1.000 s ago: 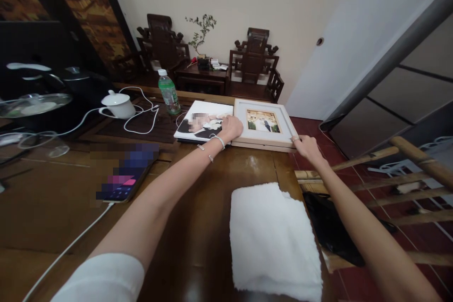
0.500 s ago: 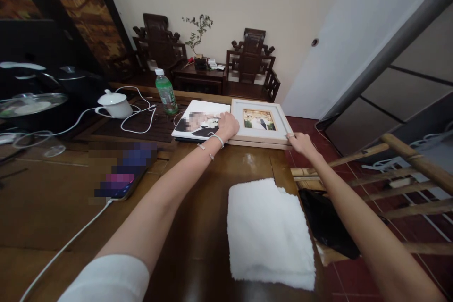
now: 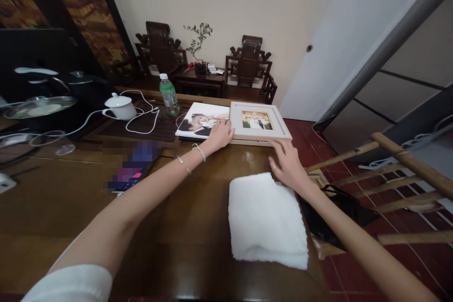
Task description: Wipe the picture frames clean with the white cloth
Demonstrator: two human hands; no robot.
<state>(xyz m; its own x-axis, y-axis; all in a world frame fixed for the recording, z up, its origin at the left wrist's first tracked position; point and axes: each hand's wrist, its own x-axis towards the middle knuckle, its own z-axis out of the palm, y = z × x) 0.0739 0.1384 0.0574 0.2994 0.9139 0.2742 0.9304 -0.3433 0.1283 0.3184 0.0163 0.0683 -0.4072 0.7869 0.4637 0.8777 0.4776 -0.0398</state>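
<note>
On the far side of the wooden table (image 3: 191,207) a light wood picture frame (image 3: 283,125) lies flat, a photo in its middle. To its left, touching or nearly so, is a white photo album (image 3: 201,111) with a picture on its cover. My left hand (image 3: 221,134) rests with fingers stretched over the album's near right corner, by the frame's left edge. Open and with fingers spread, my right hand (image 3: 287,164) is at the frame's near right corner; whether a fingertip touches it I cannot tell. A folded white fluffy cloth (image 3: 267,222) lies nearer to me.
Left on the table are a phone (image 3: 136,170) on a cable, a lidded white cup (image 3: 120,107), a green-labelled bottle (image 3: 169,95), a clear plastic cup (image 3: 63,144) and a pan with a glass lid (image 3: 42,108). A bamboo chair (image 3: 406,160) stands right, beside the table edge.
My right hand has let go of the frame's right edge and moved nearer to me with fingers spread. My left hand has opened from its grip at the frame's left edge and lies flatter.
</note>
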